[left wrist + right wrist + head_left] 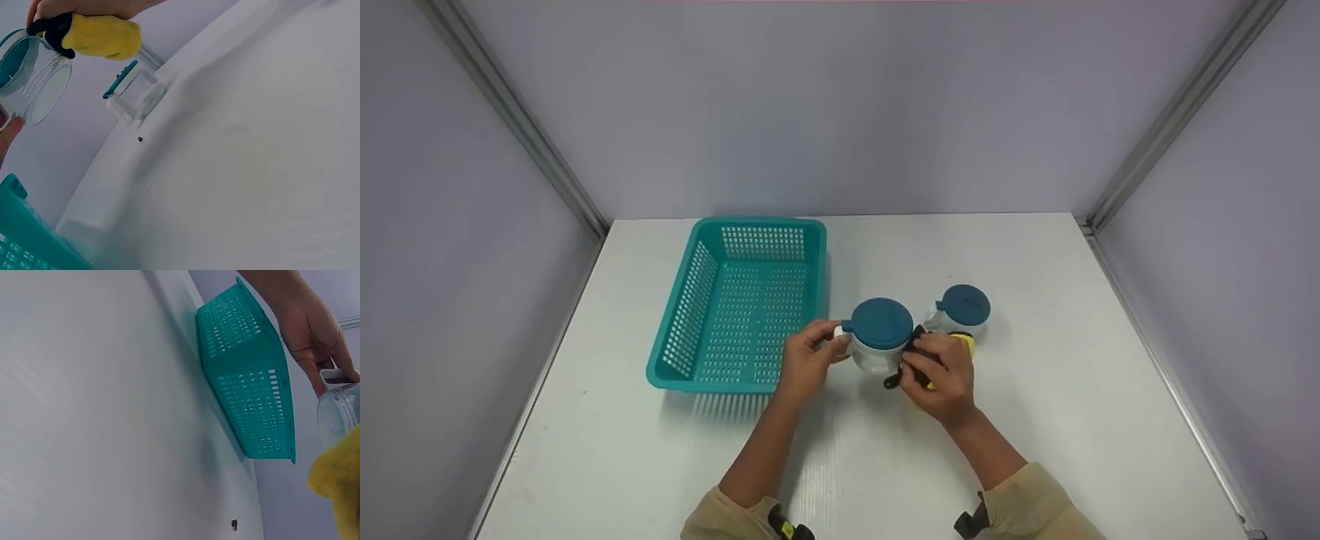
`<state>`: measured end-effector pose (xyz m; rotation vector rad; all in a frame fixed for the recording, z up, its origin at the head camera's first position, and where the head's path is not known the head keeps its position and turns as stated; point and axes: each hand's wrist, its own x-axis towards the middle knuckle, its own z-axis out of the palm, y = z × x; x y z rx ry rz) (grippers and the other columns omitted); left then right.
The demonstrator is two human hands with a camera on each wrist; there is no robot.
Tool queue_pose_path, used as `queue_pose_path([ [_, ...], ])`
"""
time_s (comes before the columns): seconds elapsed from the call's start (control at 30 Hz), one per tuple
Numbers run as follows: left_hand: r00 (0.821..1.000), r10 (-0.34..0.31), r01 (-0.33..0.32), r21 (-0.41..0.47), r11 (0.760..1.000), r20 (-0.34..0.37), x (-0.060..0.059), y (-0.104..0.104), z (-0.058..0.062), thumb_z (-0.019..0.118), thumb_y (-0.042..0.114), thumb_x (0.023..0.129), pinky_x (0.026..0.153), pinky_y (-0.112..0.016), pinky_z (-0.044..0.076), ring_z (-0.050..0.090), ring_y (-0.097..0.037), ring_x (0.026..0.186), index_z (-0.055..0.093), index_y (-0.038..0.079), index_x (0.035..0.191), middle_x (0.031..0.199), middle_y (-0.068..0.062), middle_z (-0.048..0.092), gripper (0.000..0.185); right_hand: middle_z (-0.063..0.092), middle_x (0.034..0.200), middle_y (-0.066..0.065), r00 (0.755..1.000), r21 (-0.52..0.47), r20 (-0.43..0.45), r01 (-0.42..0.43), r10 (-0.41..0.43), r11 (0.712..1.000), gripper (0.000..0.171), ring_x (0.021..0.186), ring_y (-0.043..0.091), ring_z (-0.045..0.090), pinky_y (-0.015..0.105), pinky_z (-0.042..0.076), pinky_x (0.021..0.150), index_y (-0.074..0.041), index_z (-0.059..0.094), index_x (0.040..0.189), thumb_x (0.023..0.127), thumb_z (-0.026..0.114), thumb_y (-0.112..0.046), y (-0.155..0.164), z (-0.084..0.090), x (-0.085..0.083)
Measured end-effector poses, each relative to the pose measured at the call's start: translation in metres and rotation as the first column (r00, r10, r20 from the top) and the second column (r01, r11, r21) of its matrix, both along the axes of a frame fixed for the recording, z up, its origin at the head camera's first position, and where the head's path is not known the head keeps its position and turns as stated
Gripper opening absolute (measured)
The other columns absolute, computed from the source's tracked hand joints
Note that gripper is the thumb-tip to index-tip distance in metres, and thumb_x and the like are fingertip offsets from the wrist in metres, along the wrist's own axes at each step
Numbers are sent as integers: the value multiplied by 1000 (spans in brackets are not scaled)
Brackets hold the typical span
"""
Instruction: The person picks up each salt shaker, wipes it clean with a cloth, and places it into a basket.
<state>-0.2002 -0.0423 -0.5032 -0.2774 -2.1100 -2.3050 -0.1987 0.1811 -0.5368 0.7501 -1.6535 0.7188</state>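
A clear jar with a blue lid (883,324) and a white side handle is held up between both hands, lid on top; its base shows clear of the table in the left wrist view. My left hand (804,364) pinches the handle with thumb and fingers. With curled fingers, my right hand (949,379) grips a fuzzy yellow cloth with black edging (101,36) against the jar's right side. Part of the cloth is hidden under that hand. A second jar with the same blue lid (966,306) stands on the table just beyond the right hand.
A teal perforated basket (712,387) sits on the white table (1080,420) at the left, close beside the left hand. One small dark speck (140,139) lies near the second jar. Pale panels (840,112) enclose the table at the back and sides.
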Motion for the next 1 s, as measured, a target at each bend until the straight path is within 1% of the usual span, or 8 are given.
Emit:
queue_pose_path([
  [0.07, 1000, -13, 13, 9, 1000, -8, 0, -2, 5, 67, 6, 92, 79, -41, 60, 64, -14, 90, 70, -2, 110, 100, -9, 65, 20, 67, 85, 14, 1000, 5, -9, -7, 7, 1000, 19, 79, 29, 62, 29, 53, 81, -4, 75, 79, 85, 64, -19, 0, 0, 0],
  [0.23, 998, -58, 58, 39, 998, 5, -4, -7, 6, 66, 9, 94, 79, -43, 59, 67, -18, 91, 69, -2, 113, 105, -13, 67, 22, 66, 82, 14, 998, 24, -47, -44, 45, 999, 19, 76, 29, 60, 32, 52, 74, -4, 75, 77, 84, 63, -17, -2, 3, 4],
  [0.43, 995, -94, 92, 48, 995, 34, -7, -8, 7, 65, 10, 95, 79, -41, 60, 69, -18, 88, 66, -3, 116, 106, -13, 69, 25, 65, 83, 13, 992, 102, -100, -70, 80, 992, 19, 79, 28, 57, 34, 46, 71, -7, 74, 76, 84, 62, -18, -6, 13, 12],
  [0.5, 993, -109, 107, 53, 993, 40, -9, -8, 5, 63, 9, 96, 79, -41, 60, 69, -17, 88, 65, -4, 117, 106, -14, 69, 25, 65, 83, 12, 987, 129, -127, -77, 93, 989, 18, 79, 28, 56, 34, 44, 70, -7, 73, 75, 84, 61, -18, -7, 18, 14],
  [0.7, 985, -166, 162, 63, 985, 48, -17, -8, -13, 62, 8, 96, 78, -42, 60, 69, -19, 88, 66, -2, 117, 108, -17, 68, 23, 63, 82, 10, 965, 191, -212, -117, 157, 975, 15, 77, 27, 55, 34, 42, 66, -9, 70, 75, 84, 62, -18, -9, 34, 17],
  [0.8, 981, -194, 193, 61, 979, 22, -19, -9, -16, 64, 11, 95, 77, -44, 60, 70, -20, 87, 66, -1, 116, 106, -20, 68, 24, 63, 81, 10, 954, 208, -245, -124, 174, 970, 14, 77, 26, 55, 35, 42, 66, -10, 70, 76, 85, 62, -18, -10, 39, 18],
  [0.87, 977, -214, 213, 71, 974, 2, -19, -9, -17, 65, 13, 95, 78, -48, 59, 69, -21, 86, 66, -2, 116, 105, -21, 67, 26, 64, 81, 9, 949, 218, -258, -124, 180, 968, 13, 77, 26, 56, 35, 42, 67, -11, 70, 76, 84, 62, -18, -10, 42, 19],
  [1.0, 970, -241, 242, 77, 967, -20, -20, -9, -18, 65, 16, 95, 80, -55, 57, 70, -21, 87, 65, -2, 116, 103, -17, 68, 27, 65, 82, 8, 944, 236, -271, -123, 187, 964, 11, 77, 25, 57, 36, 42, 68, -11, 70, 77, 83, 62, -17, -10, 44, 20],
])
